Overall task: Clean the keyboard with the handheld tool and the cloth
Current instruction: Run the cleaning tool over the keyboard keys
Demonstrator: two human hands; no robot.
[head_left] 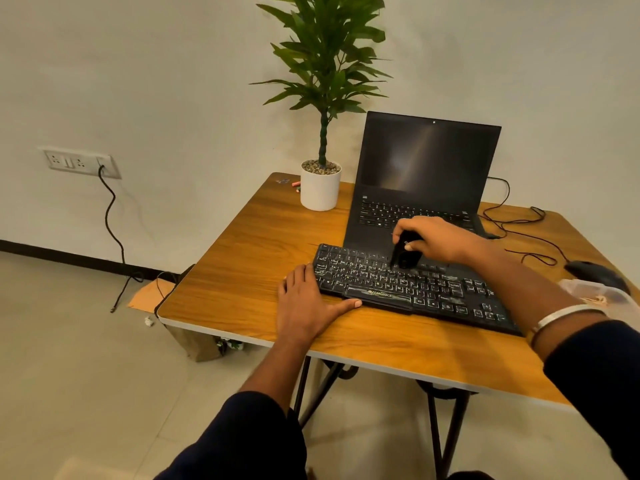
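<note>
A black keyboard (398, 289) with dusty, smeared keys lies across the wooden table (249, 258) in front of an open laptop. My right hand (440, 239) grips a small black handheld tool (403, 254) whose tip touches the keys in the keyboard's upper middle rows. My left hand (308, 303) rests flat on the table at the keyboard's left end, thumb stretched along its front edge. A pale cloth (595, 294) lies at the right edge of the table, partly hidden behind my right forearm.
The black laptop (422, 181) stands open just behind the keyboard. A potted plant in a white pot (320, 188) sits at the back left. A black mouse (594, 271) and tangled cables (523, 223) lie at the right. A wall socket (81, 162) with a hanging cord is at the left.
</note>
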